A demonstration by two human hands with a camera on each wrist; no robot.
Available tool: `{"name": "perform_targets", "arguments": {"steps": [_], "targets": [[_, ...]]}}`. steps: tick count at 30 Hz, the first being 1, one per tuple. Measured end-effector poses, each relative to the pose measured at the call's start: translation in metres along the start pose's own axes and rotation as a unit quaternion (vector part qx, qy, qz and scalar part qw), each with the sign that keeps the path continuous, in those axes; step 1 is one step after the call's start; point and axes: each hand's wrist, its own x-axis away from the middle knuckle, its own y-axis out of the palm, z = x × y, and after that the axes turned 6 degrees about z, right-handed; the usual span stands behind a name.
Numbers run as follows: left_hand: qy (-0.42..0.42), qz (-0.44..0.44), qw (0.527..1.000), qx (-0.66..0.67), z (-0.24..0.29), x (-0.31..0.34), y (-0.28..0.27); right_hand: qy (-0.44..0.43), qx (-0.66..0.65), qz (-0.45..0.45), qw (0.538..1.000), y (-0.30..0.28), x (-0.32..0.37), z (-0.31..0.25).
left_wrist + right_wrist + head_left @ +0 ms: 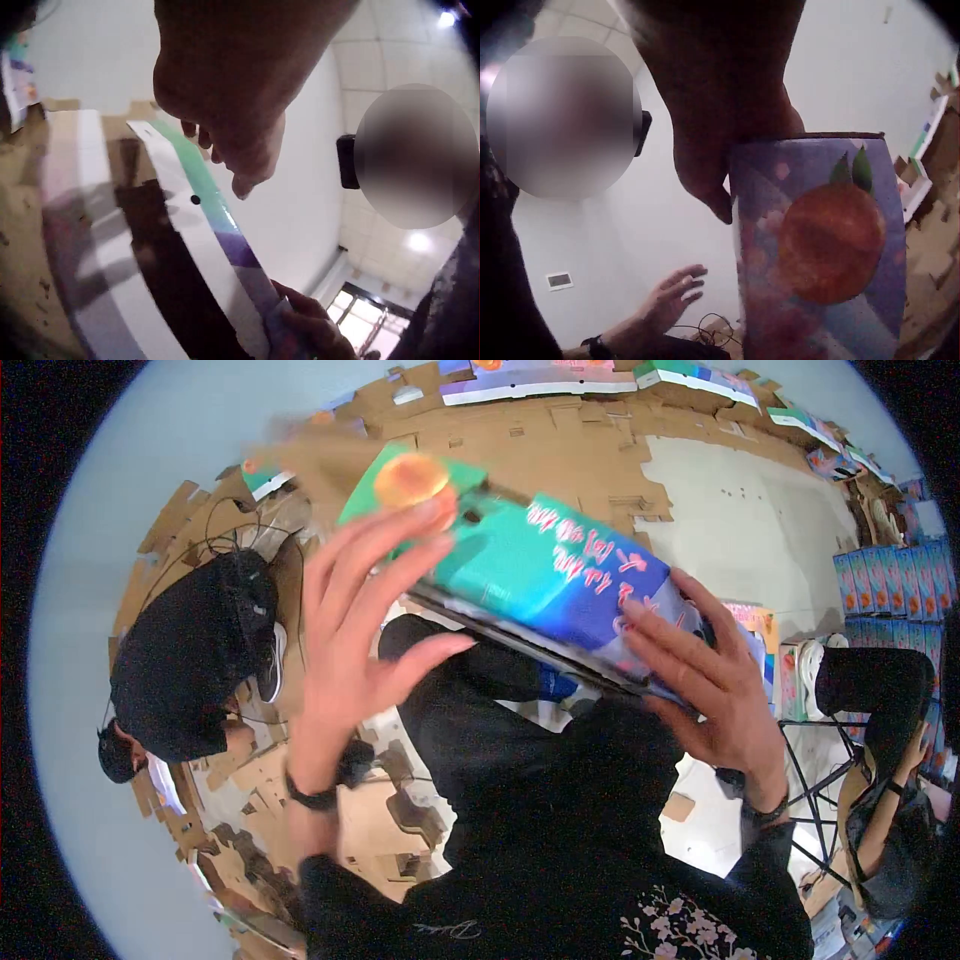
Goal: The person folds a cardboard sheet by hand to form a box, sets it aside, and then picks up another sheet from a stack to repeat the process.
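A green, blue and purple printed box [545,565] is tilted across the lap. My right hand [705,670] grips its right end, fingers over the printed face and thumb below; the right wrist view has this hand [724,127] behind the box end [829,240] with an orange fruit picture. My left hand [370,610] is at the green end, fingers extended and thumb apart. In the left wrist view the box [199,176] shows a white edge and a dark gap, with the left hand [240,127] above. Contact of the left hand is unclear.
Flattened cardboard [560,455] covers much of the floor. A person in black [190,660] crouches at left; another person's leg [875,685] is at right beside a black metal frame [820,760]. Stacked printed boxes [890,580] stand at far right.
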Motion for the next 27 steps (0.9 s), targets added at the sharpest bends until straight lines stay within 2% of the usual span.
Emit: {"name": "perform_targets", "arguments": {"steps": [1,2,3,5,6,8,10,12,14,15,16,17,18,20,22,24,25,27], "targets": [[0.063,-0.033,0.997,-0.024,-0.005,-0.014,-0.005,-0.029,0.037,-0.033,0.998,-0.009,-0.001,-0.006],[0.058,-0.084,0.995,-0.012,-0.010,-0.019,-0.004,-0.057,0.074,-0.065,0.994,-0.014,-0.001,-0.009],[0.055,-0.135,0.989,0.001,-0.014,-0.024,-0.002,-0.081,0.079,-0.050,0.992,-0.014,-0.002,-0.012],[0.065,-0.227,0.971,0.028,-0.023,-0.019,0.010,-0.095,0.062,-0.104,0.988,-0.017,0.000,-0.015],[0.054,-0.247,0.965,0.068,-0.025,-0.011,0.020,-0.100,0.055,-0.130,0.985,-0.019,0.003,-0.016],[0.033,-0.287,0.946,0.146,-0.023,0.002,0.033,-0.107,0.056,-0.118,0.986,-0.015,0.012,-0.013],[0.051,-0.252,0.957,0.138,-0.020,0.003,0.031,-0.101,0.044,-0.097,0.989,-0.013,0.020,-0.009],[0.074,-0.202,0.970,0.117,-0.022,0.004,0.030,-0.056,0.089,-0.052,0.993,-0.022,0.018,-0.010],[0.032,-0.151,0.975,0.158,-0.032,-0.002,0.027,-0.020,0.146,0.073,0.986,-0.028,0.019,-0.005],[0.011,-0.127,0.976,0.178,-0.039,-0.005,0.025,-0.001,0.177,0.172,0.969,-0.029,0.023,-0.002],[0.028,-0.038,0.985,0.166,-0.051,-0.008,0.024,0.007,0.150,0.267,0.952,-0.026,0.023,0.004],[-0.007,-0.009,0.985,0.170,-0.062,-0.011,0.015,0.009,0.118,0.360,0.925,-0.023,0.024,0.009],[-0.077,0.012,0.980,0.181,-0.069,-0.013,0.005,0.000,0.029,0.444,0.896,-0.014,0.022,0.022],[-0.219,0.058,0.951,0.213,-0.076,-0.025,-0.012,0.052,-0.056,0.443,0.893,0.001,0.012,0.037],[-0.280,0.151,0.922,0.222,-0.071,-0.044,-0.026,0.126,-0.162,0.362,0.909,0.012,-0.008,0.040],[-0.300,0.194,0.900,0.251,-0.063,-0.055,-0.034,0.151,-0.318,0.335,0.874,0.027,-0.030,0.042],[-0.310,0.213,0.887,0.267,-0.059,-0.059,-0.034,0.175,-0.342,0.344,0.857,0.034,-0.043,0.045],[-0.382,0.160,0.831,0.371,-0.036,-0.057,-0.031,0.255,-0.325,0.307,0.857,0.028,-0.052,0.051]]}}
